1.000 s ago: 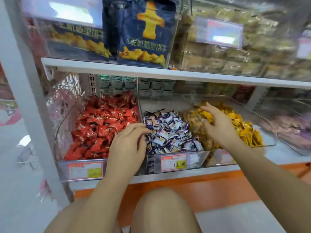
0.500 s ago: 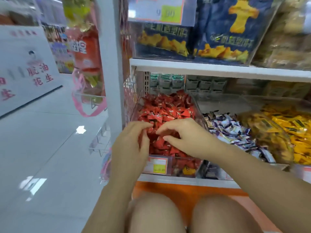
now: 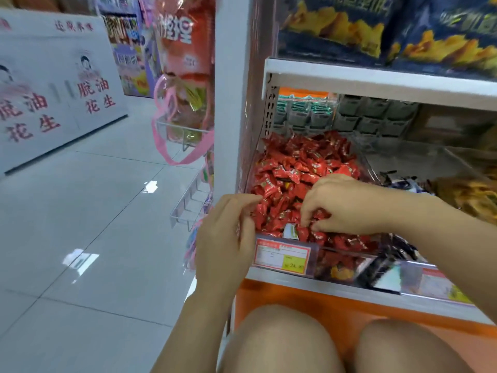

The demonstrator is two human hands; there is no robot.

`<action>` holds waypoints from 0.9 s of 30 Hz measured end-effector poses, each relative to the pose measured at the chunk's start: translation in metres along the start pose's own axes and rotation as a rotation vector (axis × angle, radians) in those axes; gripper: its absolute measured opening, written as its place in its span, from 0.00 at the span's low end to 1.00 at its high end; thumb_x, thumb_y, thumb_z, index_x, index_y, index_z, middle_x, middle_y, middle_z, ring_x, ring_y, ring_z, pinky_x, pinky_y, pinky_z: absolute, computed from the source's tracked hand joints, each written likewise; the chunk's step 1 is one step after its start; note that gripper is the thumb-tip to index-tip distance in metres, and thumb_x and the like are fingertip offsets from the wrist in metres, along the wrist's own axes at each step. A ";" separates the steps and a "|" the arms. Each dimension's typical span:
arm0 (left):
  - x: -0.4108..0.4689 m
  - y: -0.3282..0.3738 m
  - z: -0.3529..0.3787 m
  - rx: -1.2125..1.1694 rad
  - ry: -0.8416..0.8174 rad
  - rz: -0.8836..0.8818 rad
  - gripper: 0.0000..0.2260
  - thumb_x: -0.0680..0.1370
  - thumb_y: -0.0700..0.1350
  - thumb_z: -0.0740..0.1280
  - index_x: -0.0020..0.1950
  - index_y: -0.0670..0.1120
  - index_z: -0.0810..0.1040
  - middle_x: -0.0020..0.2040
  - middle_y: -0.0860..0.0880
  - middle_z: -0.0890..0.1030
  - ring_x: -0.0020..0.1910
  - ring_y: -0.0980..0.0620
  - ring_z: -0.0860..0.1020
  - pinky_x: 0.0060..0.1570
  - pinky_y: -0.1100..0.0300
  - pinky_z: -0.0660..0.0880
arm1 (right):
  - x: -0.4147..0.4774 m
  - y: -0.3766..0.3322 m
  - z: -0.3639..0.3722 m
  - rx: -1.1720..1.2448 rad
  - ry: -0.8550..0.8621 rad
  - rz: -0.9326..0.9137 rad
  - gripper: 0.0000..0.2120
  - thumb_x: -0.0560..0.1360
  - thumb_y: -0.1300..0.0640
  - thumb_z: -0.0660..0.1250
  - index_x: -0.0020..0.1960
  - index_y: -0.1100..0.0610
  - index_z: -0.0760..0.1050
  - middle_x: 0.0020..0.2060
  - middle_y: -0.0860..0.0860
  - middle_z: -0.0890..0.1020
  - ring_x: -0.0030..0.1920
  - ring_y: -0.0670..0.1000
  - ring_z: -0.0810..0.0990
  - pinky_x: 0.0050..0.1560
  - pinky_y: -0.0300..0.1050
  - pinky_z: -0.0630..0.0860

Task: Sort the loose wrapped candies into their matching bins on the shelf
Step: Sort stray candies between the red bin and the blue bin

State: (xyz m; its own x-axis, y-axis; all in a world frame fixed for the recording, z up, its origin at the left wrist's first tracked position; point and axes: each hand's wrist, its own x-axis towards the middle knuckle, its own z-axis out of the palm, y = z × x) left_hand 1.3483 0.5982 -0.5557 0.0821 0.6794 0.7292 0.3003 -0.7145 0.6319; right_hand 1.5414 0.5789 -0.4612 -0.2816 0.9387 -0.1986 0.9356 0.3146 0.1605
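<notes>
Fingers [image 3: 306, 208] of the right hand [image 3: 347, 205] were curled down and bunched close. Their tips were sunk in the red candies [image 3: 304, 162] near the front of the bin [image 3: 347, 253]; whether they pinched one could not be told. Just beside those tips lay a white-and-green candy [image 3: 291, 230], alone among the red, against the bin's front wall. The left hand [image 3: 226, 238] hung at the bin's front left corner with its fingers bent together by the rim and the thumb hidden, so any hold could not be made out. A price tag [image 3: 282, 257] sat on the bin's front wall, just beside that hand. The right forearm [image 3: 443, 238] crossed in front of the dark-wrapped candies [image 3: 398, 181] right of the bin and hid most of them. Yellow candies [image 3: 468, 195] lay further right. Above the bin ran a white shelf [image 3: 376, 82] bearing blue bags [image 3: 349, 30]. Left of the bin stood a white post [image 3: 231, 76], and beyond it a pink-handled bag [image 3: 185, 84] hung over a wire rack [image 3: 188, 203]. Below the bin were an orange base [image 3: 309, 305] and two bare knees [image 3: 279, 343].
</notes>
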 end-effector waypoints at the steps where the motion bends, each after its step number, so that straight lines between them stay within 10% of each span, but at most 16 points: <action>1: 0.000 0.000 0.000 -0.003 0.007 -0.009 0.13 0.75 0.41 0.57 0.52 0.46 0.80 0.47 0.54 0.80 0.47 0.60 0.77 0.49 0.71 0.72 | -0.002 0.000 -0.003 0.029 -0.014 0.006 0.08 0.74 0.49 0.66 0.52 0.41 0.79 0.53 0.38 0.80 0.58 0.44 0.73 0.66 0.47 0.63; 11: 0.002 0.006 0.003 -0.013 0.027 -0.044 0.13 0.75 0.43 0.56 0.52 0.46 0.80 0.46 0.55 0.80 0.48 0.64 0.76 0.48 0.75 0.70 | 0.026 -0.020 0.009 0.203 -0.002 0.033 0.16 0.70 0.44 0.71 0.57 0.45 0.75 0.49 0.38 0.80 0.51 0.43 0.73 0.61 0.47 0.66; 21: 0.008 0.027 0.009 -0.005 -0.094 0.031 0.11 0.77 0.39 0.60 0.53 0.47 0.80 0.48 0.56 0.80 0.49 0.66 0.75 0.47 0.75 0.69 | -0.035 0.000 0.007 0.513 0.802 0.212 0.12 0.71 0.59 0.71 0.53 0.51 0.78 0.47 0.41 0.78 0.46 0.38 0.74 0.50 0.26 0.66; 27: 0.019 0.043 0.033 0.004 -0.323 0.013 0.11 0.77 0.40 0.62 0.55 0.49 0.80 0.49 0.59 0.78 0.48 0.62 0.75 0.49 0.68 0.71 | -0.101 0.046 0.035 0.404 0.767 0.648 0.14 0.74 0.58 0.69 0.59 0.53 0.77 0.58 0.51 0.78 0.60 0.53 0.72 0.58 0.45 0.66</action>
State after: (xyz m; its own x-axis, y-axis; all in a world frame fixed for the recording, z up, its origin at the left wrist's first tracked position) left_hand 1.3937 0.5864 -0.5232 0.3827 0.6887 0.6158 0.3012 -0.7232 0.6215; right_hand 1.6200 0.4934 -0.4672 0.3649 0.7917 0.4899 0.9160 -0.2112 -0.3410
